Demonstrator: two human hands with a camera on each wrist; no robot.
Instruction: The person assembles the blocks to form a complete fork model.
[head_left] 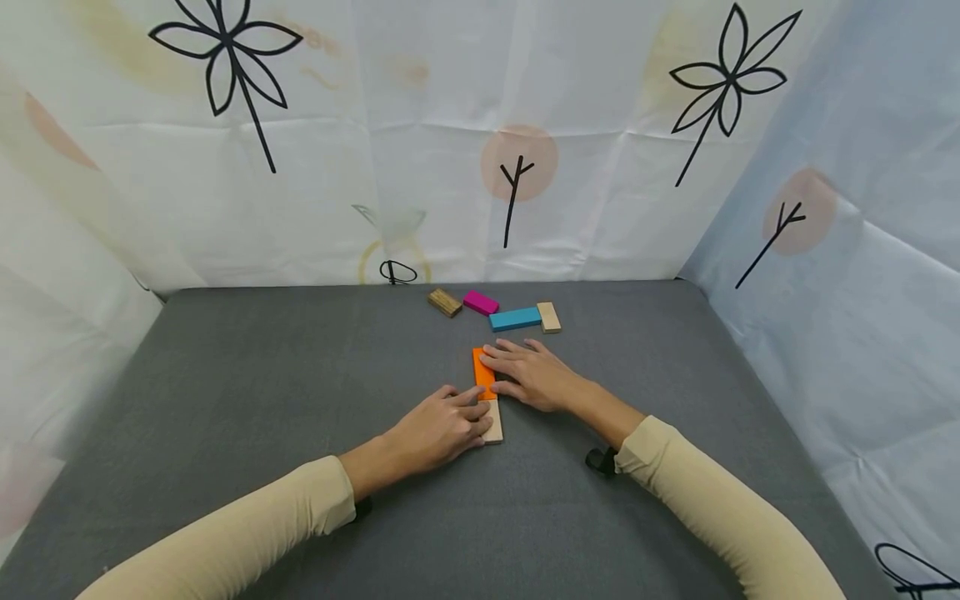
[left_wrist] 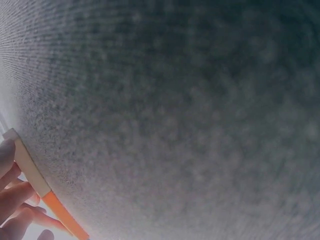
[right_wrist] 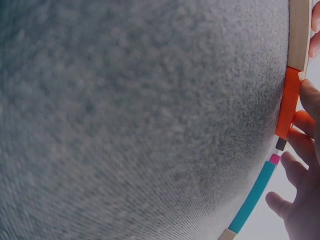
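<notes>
Flat on the grey worktop (head_left: pixel 315 358), between both hands, a bright orange block (head_left: pixel 484 379): long, thin and rectangular, with straight edges and one even colour. Against its near end, in line with it, a pale wooden block (head_left: pixel 495 429), beige and finely grained in the right wrist view, much the same in width and thickness. Together, one straight two-tone strip pointing away from the person. Left grip (head_left: pixel 442 425) unclenched, with loosely extended fingers resting across the pale piece and one at the join. Right grip (head_left: pixel 540 377) likewise relaxed, with spread fingers, forefinger on the far part of the orange piece, thumb at its side near the join. Farther back, a brown wood-grained block (head_left: pixel 445 302), a magenta block (head_left: pixel 481 302), and a blue block (head_left: pixel 515 319) touching a small beige block (head_left: pixel 550 317).
</notes>
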